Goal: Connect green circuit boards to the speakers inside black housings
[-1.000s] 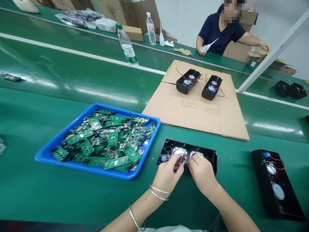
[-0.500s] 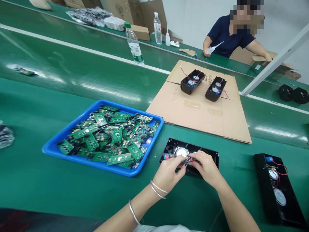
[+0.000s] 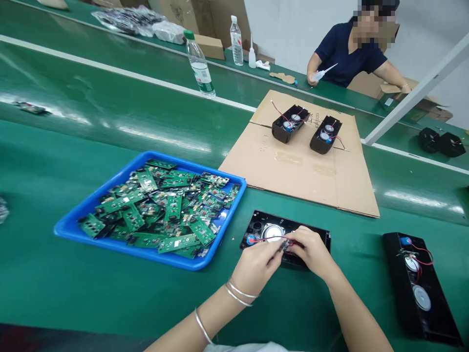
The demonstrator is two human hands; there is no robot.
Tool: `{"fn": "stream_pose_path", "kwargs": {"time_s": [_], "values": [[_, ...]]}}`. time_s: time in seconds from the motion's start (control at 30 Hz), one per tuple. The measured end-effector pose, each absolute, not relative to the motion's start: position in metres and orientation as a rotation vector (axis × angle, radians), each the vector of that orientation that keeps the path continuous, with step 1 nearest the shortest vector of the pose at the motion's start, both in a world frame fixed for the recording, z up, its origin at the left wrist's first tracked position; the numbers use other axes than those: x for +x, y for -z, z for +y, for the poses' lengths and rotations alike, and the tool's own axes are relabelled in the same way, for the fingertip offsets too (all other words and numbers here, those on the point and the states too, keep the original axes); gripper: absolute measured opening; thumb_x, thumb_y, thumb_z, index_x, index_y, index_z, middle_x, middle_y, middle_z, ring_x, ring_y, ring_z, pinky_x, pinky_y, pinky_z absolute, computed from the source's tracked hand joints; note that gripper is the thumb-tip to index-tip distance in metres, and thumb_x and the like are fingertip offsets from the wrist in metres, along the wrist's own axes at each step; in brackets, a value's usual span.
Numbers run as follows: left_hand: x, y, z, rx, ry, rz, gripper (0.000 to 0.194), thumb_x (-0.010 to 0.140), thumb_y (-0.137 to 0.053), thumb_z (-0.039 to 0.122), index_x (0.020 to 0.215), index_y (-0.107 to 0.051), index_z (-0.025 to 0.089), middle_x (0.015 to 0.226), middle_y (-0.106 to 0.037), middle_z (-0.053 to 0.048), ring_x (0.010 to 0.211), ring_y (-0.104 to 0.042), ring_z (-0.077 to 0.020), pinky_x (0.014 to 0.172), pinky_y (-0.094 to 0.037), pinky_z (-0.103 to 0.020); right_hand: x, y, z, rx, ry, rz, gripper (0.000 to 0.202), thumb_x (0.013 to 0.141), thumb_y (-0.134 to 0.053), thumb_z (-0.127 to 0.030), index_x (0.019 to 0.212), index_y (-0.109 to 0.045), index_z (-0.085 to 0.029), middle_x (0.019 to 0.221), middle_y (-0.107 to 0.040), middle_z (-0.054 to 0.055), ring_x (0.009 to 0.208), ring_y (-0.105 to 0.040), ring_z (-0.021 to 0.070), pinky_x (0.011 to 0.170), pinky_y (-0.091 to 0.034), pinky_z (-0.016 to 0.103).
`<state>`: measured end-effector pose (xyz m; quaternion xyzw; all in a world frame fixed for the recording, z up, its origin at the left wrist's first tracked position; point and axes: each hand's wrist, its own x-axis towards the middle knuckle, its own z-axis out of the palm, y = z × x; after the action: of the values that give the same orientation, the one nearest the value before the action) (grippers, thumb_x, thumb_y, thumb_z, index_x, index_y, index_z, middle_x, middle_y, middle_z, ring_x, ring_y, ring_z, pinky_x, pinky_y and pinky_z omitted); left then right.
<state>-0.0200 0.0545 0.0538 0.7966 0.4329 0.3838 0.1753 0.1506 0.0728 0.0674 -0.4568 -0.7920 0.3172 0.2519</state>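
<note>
A black speaker housing (image 3: 289,223) lies in front of me, with a round silver speaker (image 3: 273,232) inside. At its left end sits a small blue part (image 3: 251,240), from which a red and black wire (image 3: 267,239) runs to my fingers. My left hand (image 3: 252,266) pinches a small circuit board (image 3: 284,246) seen edge-on above the housing. Against the board's far side, my right hand (image 3: 311,252) has thumb and fingertips closed on the wire end; the connector itself is mostly hidden. To the left stands a blue tray (image 3: 216,254) heaped with green circuit boards (image 3: 173,208).
Another wired black housing (image 3: 421,274) lies at right. Two more, a left one (image 3: 289,124) and a right one (image 3: 326,134), rest on a cardboard sheet (image 3: 304,181). A green-capped bottle (image 3: 201,71) stands behind. Across the bench, a person (image 3: 340,54) holds a dropper bottle (image 3: 319,75).
My left hand has turned slightly, its fingers now covering more of the circuit board. Both hands stay together over the housing. The whole view has shifted a little.
</note>
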Motion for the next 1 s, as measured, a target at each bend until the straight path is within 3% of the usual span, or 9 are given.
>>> {"fn": "stream_pose_path", "kwargs": {"time_s": [0.1, 0.33, 0.37, 0.43, 0.5, 0.53, 0.6, 0.73, 1.0], "values": [[-0.018, -0.056, 0.049, 2.483, -1.141, 1.233, 0.027, 0.086, -0.041, 0.008, 0.098, -0.065, 0.014, 0.072, -0.073, -0.008, 0.062, -0.068, -0.0191, 0.058, -0.057, -0.027, 0.156, -0.077, 0.067, -1.267, -0.816, -2.103, 0.021, 0.089, -0.045, -0.016, 0.102, -0.061, -0.022, 0.095, -0.064, 0.006, 0.088, -0.057, 0.0174, 0.077, -0.049, 0.032], [-0.020, -0.066, 0.048, 2.765, -1.125, 1.208, 0.032, 0.085, -0.037, 0.003, 0.098, -0.064, 0.012, 0.069, -0.072, -0.010, 0.065, -0.069, -0.0219, 0.055, -0.057, -0.030, 0.164, -0.096, 0.034, -1.382, -0.630, -1.934, 0.017, 0.091, -0.045, -0.030, 0.101, -0.057, -0.023, 0.100, -0.060, 0.008, 0.097, -0.055, 0.0201, 0.080, -0.049, 0.035], [-0.021, -0.066, 0.050, 2.776, -1.113, 1.209, 0.032, 0.086, -0.036, 0.003, 0.098, -0.064, 0.012, 0.069, -0.071, -0.009, 0.063, -0.068, -0.0210, 0.054, -0.057, -0.030, 0.165, -0.093, 0.031, -1.419, -0.579, -1.984, 0.024, 0.089, -0.048, -0.036, 0.109, -0.054, -0.023, 0.110, -0.057, 0.011, 0.106, -0.052, 0.0229, 0.086, -0.047, 0.041], [-0.024, -0.065, 0.053, 2.751, -1.101, 1.209, 0.031, 0.087, -0.036, 0.005, 0.098, -0.063, 0.012, 0.065, -0.070, -0.007, 0.057, -0.067, -0.0187, 0.052, -0.056, -0.028, 0.165, -0.085, 0.030, -1.530, -0.432, -2.157, 0.062, 0.077, -0.062, -0.048, 0.127, -0.041, -0.020, 0.132, -0.042, 0.017, 0.124, -0.036, 0.0323, 0.097, -0.034, 0.058], [-0.027, -0.065, 0.055, 2.719, -1.105, 1.193, 0.029, 0.088, -0.034, 0.009, 0.096, -0.062, 0.012, 0.062, -0.070, -0.006, 0.053, -0.066, -0.0177, 0.050, -0.056, -0.027, 0.164, -0.076, 0.034, -1.646, -0.283, -2.395, 0.100, 0.058, -0.076, -0.052, 0.138, -0.026, -0.017, 0.142, -0.025, 0.023, 0.131, -0.021, 0.0409, 0.097, -0.016, 0.072], [-0.029, -0.064, 0.056, 2.698, -1.113, 1.184, 0.029, 0.089, -0.033, 0.012, 0.095, -0.061, 0.012, 0.062, -0.070, -0.005, 0.052, -0.066, -0.0174, 0.049, -0.056, -0.026, 0.162, -0.072, 0.038, -1.680, -0.225, -2.501, 0.107, 0.054, -0.080, -0.049, 0.139, -0.023, -0.018, 0.143, -0.023, 0.025, 0.131, -0.020, 0.0427, 0.095, -0.010, 0.075], [-0.032, -0.064, 0.058, 2.586, -1.119, 1.177, 0.026, 0.090, -0.033, 0.017, 0.093, -0.059, 0.013, 0.062, -0.071, -0.005, 0.050, -0.067, -0.0161, 0.046, -0.055, -0.022, 0.159, -0.068, 0.046, -1.692, -0.172, -2.629, 0.104, 0.054, -0.080, -0.044, 0.139, -0.024, -0.020, 0.140, -0.030, 0.024, 0.128, -0.027, 0.0411, 0.095, -0.007, 0.075], [-0.035, -0.064, 0.058, 2.363, -1.086, 1.208, 0.016, 0.088, -0.040, 0.021, 0.091, -0.055, 0.018, 0.063, -0.071, 0.000, 0.046, -0.066, -0.0139, 0.043, -0.053, -0.018, 0.157, -0.064, 0.053, -1.607, -0.159, -2.618, 0.092, 0.057, -0.077, -0.039, 0.134, -0.033, -0.018, 0.130, -0.042, 0.020, 0.118, -0.038, 0.0348, 0.100, -0.018, 0.066], [-0.025, -0.074, 0.038, 2.775, -1.379, 1.044, 0.022, 0.084, -0.042, 0.001, 0.088, -0.061, 0.010, 0.079, -0.070, -0.014, 0.076, -0.068, -0.0221, 0.065, -0.058, -0.030, 0.161, -0.048, 0.032, -1.570, 0.123, -2.271, 0.060, 0.064, -0.069, -0.026, 0.119, -0.046, -0.019, 0.129, -0.040, 0.019, 0.118, -0.035, 0.0336, 0.100, -0.021, 0.060]]}}
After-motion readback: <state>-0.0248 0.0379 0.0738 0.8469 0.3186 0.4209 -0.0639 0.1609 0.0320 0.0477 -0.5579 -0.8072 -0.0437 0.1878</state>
